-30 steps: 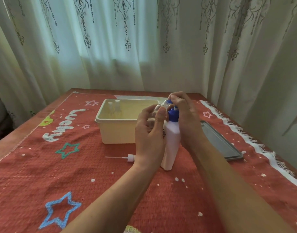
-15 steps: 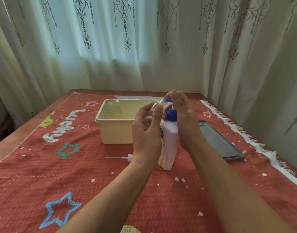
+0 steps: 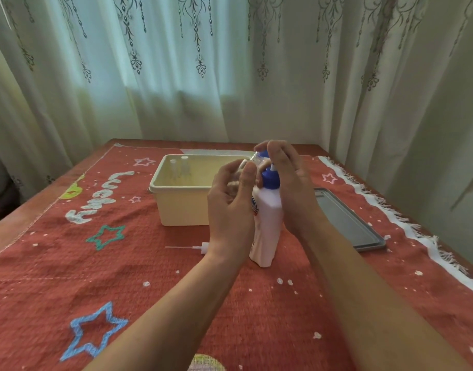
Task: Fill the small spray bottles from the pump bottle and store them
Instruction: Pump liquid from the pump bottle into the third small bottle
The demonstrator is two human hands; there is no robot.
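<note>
A white pump bottle with a blue pump top stands on the red cloth, leaning slightly. My right hand lies against its right side, with the fingers reaching over the pump head and resting on it. My left hand grips a small clear spray bottle, mostly hidden by my fingers, and holds its open neck up at the pump spout. The bottle's white spray cap with its thin tube lies on the cloth to the left.
A cream plastic bin stands behind my hands, with two small capped spray bottles upright in its far left corner. A grey flat lid lies to the right. Curtains hang behind the table.
My right hand's fingers have straightened and risen over the pump head. The pump bottle has tipped slightly to the left. My left hand keeps the small bottle at the spout.
</note>
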